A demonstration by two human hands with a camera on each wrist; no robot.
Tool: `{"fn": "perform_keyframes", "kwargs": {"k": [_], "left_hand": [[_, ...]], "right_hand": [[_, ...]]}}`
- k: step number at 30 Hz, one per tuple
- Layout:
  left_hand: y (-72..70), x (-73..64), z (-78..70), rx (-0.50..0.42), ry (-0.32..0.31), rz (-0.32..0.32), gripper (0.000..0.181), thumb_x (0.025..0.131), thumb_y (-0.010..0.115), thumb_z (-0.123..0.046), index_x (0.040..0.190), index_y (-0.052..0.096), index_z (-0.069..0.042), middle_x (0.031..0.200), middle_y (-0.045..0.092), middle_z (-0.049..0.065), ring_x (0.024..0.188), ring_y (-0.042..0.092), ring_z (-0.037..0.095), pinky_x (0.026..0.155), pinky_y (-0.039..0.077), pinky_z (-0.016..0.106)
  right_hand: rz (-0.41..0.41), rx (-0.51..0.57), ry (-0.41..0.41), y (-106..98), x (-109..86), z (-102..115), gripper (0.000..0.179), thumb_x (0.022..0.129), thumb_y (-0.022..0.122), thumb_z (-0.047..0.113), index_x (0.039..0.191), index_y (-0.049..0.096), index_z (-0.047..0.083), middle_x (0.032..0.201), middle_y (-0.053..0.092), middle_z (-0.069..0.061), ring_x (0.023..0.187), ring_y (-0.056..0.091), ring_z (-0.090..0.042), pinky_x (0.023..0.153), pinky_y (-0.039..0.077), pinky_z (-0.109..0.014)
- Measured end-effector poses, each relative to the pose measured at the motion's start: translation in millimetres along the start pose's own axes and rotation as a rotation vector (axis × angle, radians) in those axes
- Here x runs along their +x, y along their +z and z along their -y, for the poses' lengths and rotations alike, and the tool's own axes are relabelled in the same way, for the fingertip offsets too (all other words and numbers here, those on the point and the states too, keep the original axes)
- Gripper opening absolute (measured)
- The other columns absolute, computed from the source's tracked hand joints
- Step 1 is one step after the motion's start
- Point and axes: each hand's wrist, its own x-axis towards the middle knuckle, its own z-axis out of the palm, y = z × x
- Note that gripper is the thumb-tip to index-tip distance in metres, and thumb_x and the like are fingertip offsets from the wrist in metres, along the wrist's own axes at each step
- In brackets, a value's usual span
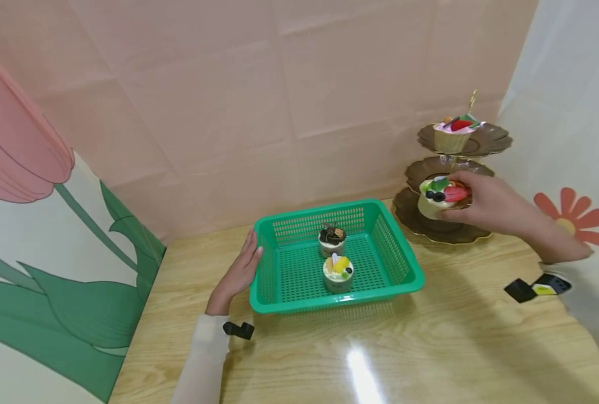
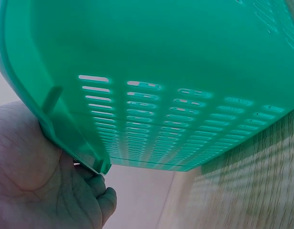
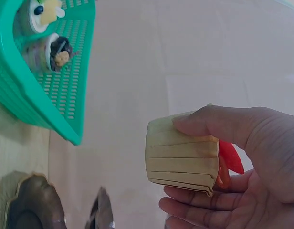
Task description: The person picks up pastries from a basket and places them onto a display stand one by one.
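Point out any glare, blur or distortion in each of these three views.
Head view: a white glare patch on the glossy wooden table in front of the green plastic basket; edges bend, wide-angle. Left wrist view: the basket wall fills the frame, close and soft; the table grain is smeared. Right wrist view: the pleated paper cupcake is sharp, the background washed out.

The left hand (image 1: 238, 269) lies in the lower left-centre of the head view, palm turned rightward, fingers straight and together, pointing up the frame. Its pale sleeve runs down to the bottom edge. The right hand (image 1: 481, 203) sits at the right, mid-height, forearm coming in from the right edge in a pale sleeve. In the right wrist view its thumb and fingers (image 3: 199, 202) are curled in a grip.
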Motion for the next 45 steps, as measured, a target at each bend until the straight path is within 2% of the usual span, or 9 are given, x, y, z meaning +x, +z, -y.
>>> {"fn": "perform_keyframes", "kwargs": {"k": [4, 9, 15, 20, 25, 29, 37, 45], "left_hand": [[-0.4, -0.2, 0.2, 0.002, -0.002, -0.001, 0.061, 0.114, 0.024, -0.032, 0.162, -0.003, -0.005, 0.169, -0.014, 0.002, 0.155, -0.011, 0.02, 0.124, 0.002, 0.05], [-0.1, -0.3, 0.4, 0.007, 0.005, -0.006, 0.062, 0.114, 0.024, -0.034, 0.162, -0.002, -0.004, 0.169, -0.014, 0.003, 0.155, -0.01, 0.023, 0.124, 0.003, 0.051], [-0.5, -0.6, -0.3, 0.014, 0.015, -0.006, 0.062, 0.114, 0.024, -0.033, 0.162, -0.001, -0.002, 0.169, -0.014, 0.005, 0.156, -0.008, 0.03, 0.123, 0.003, 0.051], [-1.1, 0.0, -0.6, 0.003, 0.011, -0.01, 0.062, 0.114, 0.025, -0.031, 0.162, -0.002, -0.003, 0.169, -0.014, 0.004, 0.155, -0.01, 0.026, 0.123, 0.003, 0.051], [-0.7, -0.6, -0.5, -0.006, 0.006, -0.002, 0.063, 0.114, 0.024, -0.035, 0.162, -0.003, -0.004, 0.169, -0.015, 0.004, 0.155, -0.012, 0.022, 0.124, 0.001, 0.049], [-0.2, -1.5, -0.9, -0.003, 0.011, -0.006, 0.064, 0.114, 0.024, -0.036, 0.162, -0.002, -0.003, 0.169, -0.014, 0.004, 0.155, -0.01, 0.025, 0.123, 0.002, 0.051], [-2.3, -3.6, 0.7, 0.013, 0.007, -0.011, 0.06, 0.114, 0.026, -0.027, 0.162, -0.001, -0.003, 0.169, -0.013, 0.005, 0.155, -0.009, 0.025, 0.123, 0.003, 0.053], [-2.1, -5.0, 2.0, 0.015, 0.018, -0.013, 0.063, 0.114, 0.025, -0.034, 0.162, -0.001, -0.002, 0.169, -0.013, 0.005, 0.156, -0.008, 0.031, 0.123, 0.005, 0.054]], "right_hand": [[-0.03, -0.008, 0.021, -12, 1.3, -6, 0.069, 0.072, 0.093, 0.027, 0.124, 0.059, -0.004, 0.091, 0.067, -0.015, 0.075, 0.06, -0.026, 0.062, 0.046, -0.039], [-0.024, -0.014, 0.046, -27, 2.5, -13, 0.067, 0.073, 0.092, 0.026, 0.122, 0.059, -0.003, 0.089, 0.066, -0.013, 0.073, 0.057, -0.025, 0.06, 0.043, -0.035], [-0.002, -0.036, 0.111, -46, 8.6, -27, 0.072, 0.076, 0.089, 0.03, 0.129, 0.054, -0.004, 0.092, 0.065, -0.02, 0.079, 0.058, -0.034, 0.06, 0.042, -0.037], [-0.011, -0.067, 0.133, -58, 17.0, -41, 0.068, 0.078, 0.087, 0.03, 0.127, 0.055, -0.005, 0.09, 0.065, -0.02, 0.077, 0.056, -0.031, 0.059, 0.041, -0.037], [-0.02, -0.122, 0.171, -73, 23.1, -51, 0.067, 0.08, 0.084, 0.03, 0.122, 0.052, -0.012, 0.088, 0.063, -0.024, 0.073, 0.055, -0.032, 0.057, 0.041, -0.038], [-0.018, -0.132, 0.214, -83, 25.3, -58, 0.073, 0.081, 0.084, 0.034, 0.121, 0.048, -0.017, 0.089, 0.061, -0.029, 0.072, 0.054, -0.035, 0.055, 0.04, -0.037], [-0.039, -0.142, 0.267, -97, 40.1, -71, 0.08, 0.08, 0.085, 0.031, 0.12, 0.043, -0.023, 0.092, 0.055, -0.037, 0.078, 0.053, -0.045, 0.055, 0.039, -0.036], [-0.045, -0.141, 0.315, -103, 58.9, -88, 0.075, 0.082, 0.081, 0.028, 0.117, 0.043, -0.026, 0.094, 0.053, -0.041, 0.08, 0.053, -0.048, 0.054, 0.038, -0.035]]}}
